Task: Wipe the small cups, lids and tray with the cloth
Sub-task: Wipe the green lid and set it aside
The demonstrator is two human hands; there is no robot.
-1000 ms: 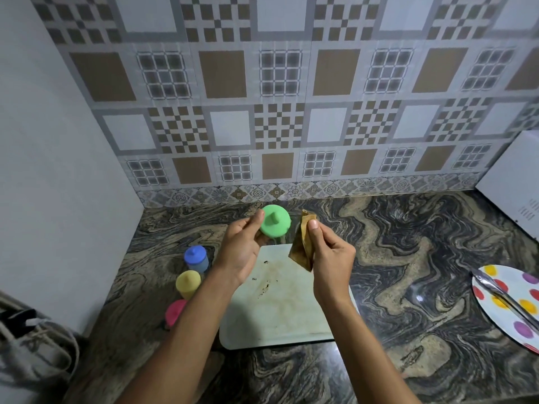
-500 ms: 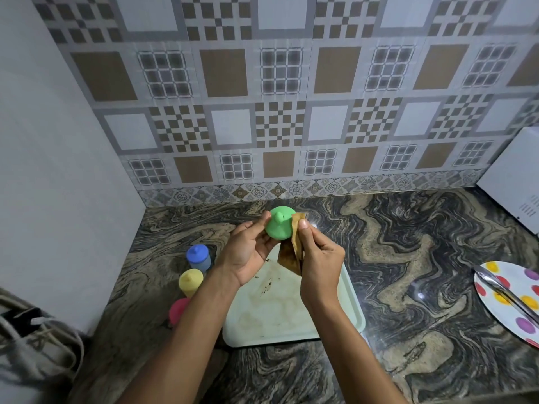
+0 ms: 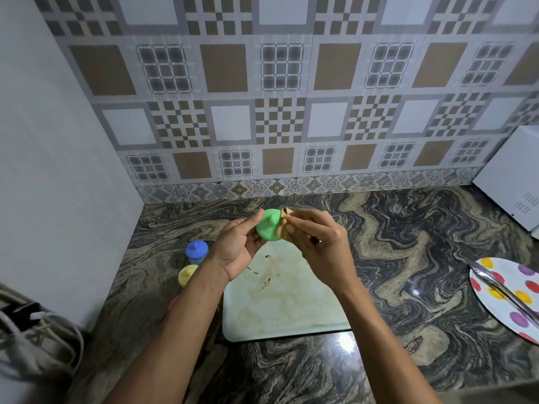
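Centre of frame, above the far end of the tray: holding green lid (image 3: 267, 228) up off the counter in left hand (image 3: 237, 249). Thumb curled over the lid's upper left edge, remaining fingers wrapped behind it, knob side toward the camera.

Pinching brown cloth (image 3: 287, 212) in right hand (image 3: 319, 243), with fingers curled and fingertips (image 3: 289, 228) pressing the cloth against the lid's right edge. Cloth mostly hidden behind those fingers, with only a folded bit visible at the top and a strip along the lid rim.

Lower centre, under both wrists: pale tray (image 3: 262, 330) lying flat on marbled counter (image 3: 408, 243), with brown smears and dark crumbs over its surface.

Left of the tray, in a line running toward lower left:
- blue-lidded cup (image 3: 197, 252), upright, near the tray's far left corner
- yellow-lidded cup (image 3: 186, 274) just beside it. Cannot tell if touching.
- pink one (image 3: 174, 301), mostly covered by the left forearm

Right edge of frame: polka-dot plate (image 3: 509, 266) on the counter, well apart from the tray, with metal tongs (image 3: 501, 288) lying across it.

Upper right: white appliance (image 3: 513, 176), cut off by the frame edge.

Lower left corner: grey bag (image 3: 32, 342).

Top half: patterned tiled wall (image 3: 280, 97) behind the counter.
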